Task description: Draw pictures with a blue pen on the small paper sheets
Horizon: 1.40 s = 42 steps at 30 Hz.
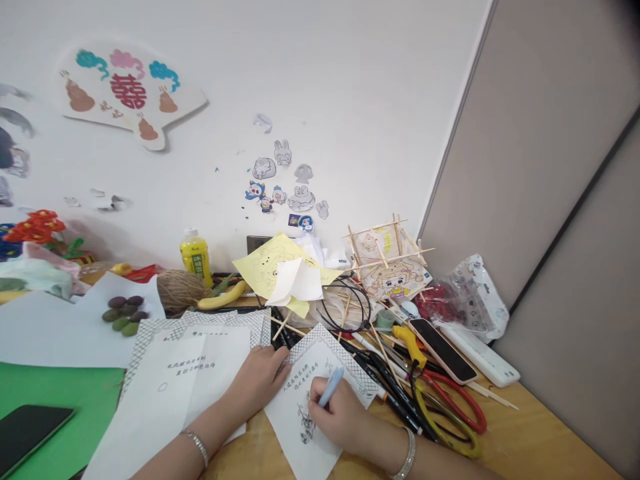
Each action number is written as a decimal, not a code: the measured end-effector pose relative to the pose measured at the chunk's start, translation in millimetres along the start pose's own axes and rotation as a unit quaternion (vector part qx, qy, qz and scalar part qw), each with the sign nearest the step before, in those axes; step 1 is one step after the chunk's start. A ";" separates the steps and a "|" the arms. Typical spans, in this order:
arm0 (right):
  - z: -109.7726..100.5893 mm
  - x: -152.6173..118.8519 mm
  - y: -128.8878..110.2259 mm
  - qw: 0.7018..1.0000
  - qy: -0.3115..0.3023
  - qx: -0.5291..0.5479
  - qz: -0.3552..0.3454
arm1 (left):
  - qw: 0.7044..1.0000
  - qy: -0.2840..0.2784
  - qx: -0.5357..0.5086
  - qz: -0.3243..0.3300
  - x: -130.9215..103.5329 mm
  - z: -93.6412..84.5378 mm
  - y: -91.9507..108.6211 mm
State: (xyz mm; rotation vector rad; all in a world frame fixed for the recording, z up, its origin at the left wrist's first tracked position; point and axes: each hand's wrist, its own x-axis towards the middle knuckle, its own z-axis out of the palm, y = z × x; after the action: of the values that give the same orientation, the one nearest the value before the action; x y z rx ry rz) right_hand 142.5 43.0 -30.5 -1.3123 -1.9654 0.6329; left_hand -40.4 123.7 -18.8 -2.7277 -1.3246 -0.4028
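Note:
My right hand (340,413) is closed around a light blue pen (331,388). It rests on a white sheet with a lattice-pattern border (313,463). Lines of handwritten characters and a dark drawing of flowers and a vine (306,427) show on this sheet; the pen's tip is hidden behind my fingers. My left hand (260,377) lies palm down by the sheet's upper left edge, fingers stretched out, holding nothing. Under its wrist side is a stack of similar bordered sheets (150,413) with handwriting on top. Each wrist wears a bracelet.
To the right lie black marker pens (400,403), scissors with yellow and red handles (453,410), a yellow glue gun (410,345) and a phone (443,350). Along the wall stand a yellow-green bottle (196,260) and a stick frame (390,263). A dark phone (33,433) lies left on green paper.

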 end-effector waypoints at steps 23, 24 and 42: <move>-5.6 -0.6 -7.2 1.000 -0.004 0.030 -0.004 | 1.000 -0.002 0.002 0.003 0.5 0.2 -0.5; -5.8 -0.7 -7.3 0.999 -0.002 0.032 -0.005 | 1.000 -0.001 0.001 0.003 0.3 0.0 -0.2; -4.8 0.0 -3.5 0.998 -0.005 0.066 0.005 | 1.000 0.002 0.004 0.004 -0.5 -4.7 3.0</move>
State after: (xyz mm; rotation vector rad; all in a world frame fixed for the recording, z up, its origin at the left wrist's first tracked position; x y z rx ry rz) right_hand 144.0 41.8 -24.9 -1.2415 -1.8927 0.7625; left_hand -39.2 120.6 -14.3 -2.7231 -1.3103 -0.4002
